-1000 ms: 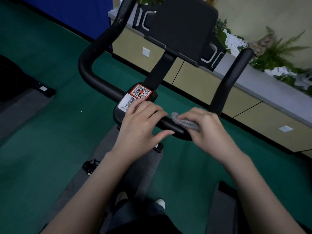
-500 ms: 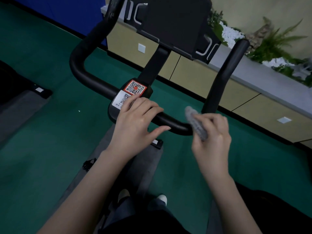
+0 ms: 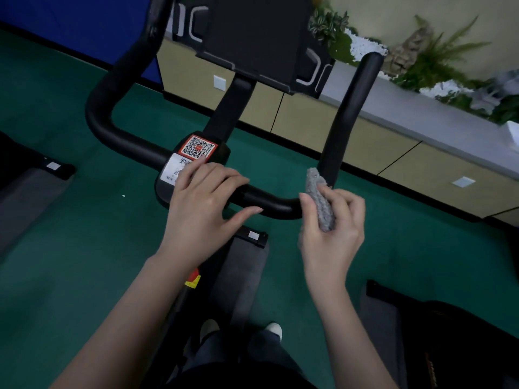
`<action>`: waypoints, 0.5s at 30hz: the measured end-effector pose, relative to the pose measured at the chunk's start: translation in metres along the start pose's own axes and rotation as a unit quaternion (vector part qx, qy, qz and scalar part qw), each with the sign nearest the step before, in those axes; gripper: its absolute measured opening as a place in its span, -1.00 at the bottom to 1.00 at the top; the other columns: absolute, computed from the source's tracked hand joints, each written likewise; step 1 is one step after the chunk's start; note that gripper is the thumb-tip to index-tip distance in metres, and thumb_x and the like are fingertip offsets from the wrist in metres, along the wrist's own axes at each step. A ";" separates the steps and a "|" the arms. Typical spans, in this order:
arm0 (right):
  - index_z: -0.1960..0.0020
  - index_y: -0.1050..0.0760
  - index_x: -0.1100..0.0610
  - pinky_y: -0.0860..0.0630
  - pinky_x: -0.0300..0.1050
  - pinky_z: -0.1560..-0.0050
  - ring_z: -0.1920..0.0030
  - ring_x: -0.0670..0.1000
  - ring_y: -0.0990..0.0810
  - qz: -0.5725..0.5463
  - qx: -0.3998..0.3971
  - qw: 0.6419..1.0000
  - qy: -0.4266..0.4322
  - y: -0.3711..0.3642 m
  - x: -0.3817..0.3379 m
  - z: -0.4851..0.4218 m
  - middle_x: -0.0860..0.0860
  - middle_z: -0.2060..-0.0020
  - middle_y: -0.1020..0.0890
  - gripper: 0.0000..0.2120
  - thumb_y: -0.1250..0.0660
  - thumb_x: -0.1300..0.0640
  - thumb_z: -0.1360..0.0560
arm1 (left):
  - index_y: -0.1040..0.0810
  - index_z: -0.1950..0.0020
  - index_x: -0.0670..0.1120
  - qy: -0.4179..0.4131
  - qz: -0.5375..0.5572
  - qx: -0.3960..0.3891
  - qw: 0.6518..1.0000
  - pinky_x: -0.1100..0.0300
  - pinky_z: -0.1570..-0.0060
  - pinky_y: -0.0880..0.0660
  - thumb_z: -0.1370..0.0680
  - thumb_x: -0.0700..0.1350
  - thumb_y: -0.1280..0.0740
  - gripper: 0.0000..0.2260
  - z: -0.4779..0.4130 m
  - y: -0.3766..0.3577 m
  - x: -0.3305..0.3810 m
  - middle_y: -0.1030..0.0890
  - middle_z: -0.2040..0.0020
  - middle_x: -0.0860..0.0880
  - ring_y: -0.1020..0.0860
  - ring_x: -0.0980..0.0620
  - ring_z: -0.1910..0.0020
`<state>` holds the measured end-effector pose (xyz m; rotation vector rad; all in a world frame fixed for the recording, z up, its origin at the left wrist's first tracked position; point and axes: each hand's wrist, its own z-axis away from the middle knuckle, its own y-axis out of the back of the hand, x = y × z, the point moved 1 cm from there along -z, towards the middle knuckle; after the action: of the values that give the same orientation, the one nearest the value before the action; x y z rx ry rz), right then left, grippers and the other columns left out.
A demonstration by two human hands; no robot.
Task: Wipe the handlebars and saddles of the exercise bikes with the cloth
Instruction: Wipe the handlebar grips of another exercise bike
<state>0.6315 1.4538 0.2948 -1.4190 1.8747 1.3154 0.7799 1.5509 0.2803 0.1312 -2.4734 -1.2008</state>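
Your right hand (image 3: 332,234) pinches the bunched grey cloth (image 3: 320,202) just beside the right bend of the handlebar (image 3: 269,203); whether it touches the bar is unclear. Your left hand (image 3: 205,209) rests loose-fingered on the middle, by the QR label (image 3: 198,147). Nothing shows which parts are wiped; I judge the job early, with no saddle in view.
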 end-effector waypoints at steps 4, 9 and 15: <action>0.02 -0.61 0.30 -0.32 -0.52 -0.02 0.08 -0.16 -0.45 0.004 0.033 0.999 0.015 0.002 0.006 -0.007 0.10 0.10 -0.50 -0.89 -0.37 0.27 -0.49 | -0.62 -0.10 -0.09 0.004 0.001 -0.007 1.000 0.06 -0.40 -0.22 -0.52 0.21 -0.31 -0.60 -0.001 0.001 0.001 -0.61 -0.03 0.02 -0.54 -0.02 -0.11; 0.02 -0.60 0.29 -0.35 -0.48 -0.02 0.08 -0.22 -0.45 -0.023 0.041 0.999 0.001 0.001 0.013 -0.003 0.15 0.10 -0.52 -0.91 -0.37 0.32 -0.48 | -0.62 -0.10 -0.08 0.009 -0.003 -0.020 1.000 0.05 -0.40 -0.22 -0.52 0.22 -0.30 -0.60 -0.001 0.001 0.002 -0.61 -0.04 0.02 -0.54 -0.03 -0.12; 0.02 -0.59 0.27 -0.38 -0.37 -0.07 0.01 -0.19 -0.47 -0.075 0.067 0.995 -0.023 -0.005 0.015 0.013 0.14 0.08 -0.49 -0.91 -0.37 0.33 -0.48 | -0.62 -0.10 -0.09 0.011 -0.007 -0.025 1.000 0.05 -0.40 -0.21 -0.52 0.21 -0.31 -0.60 -0.002 0.003 0.004 -0.61 -0.04 0.01 -0.54 -0.03 -0.12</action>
<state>0.6286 1.4575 0.2753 -1.4182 1.7553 1.1197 0.7775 1.5503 0.2846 0.1478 -2.4242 -1.2594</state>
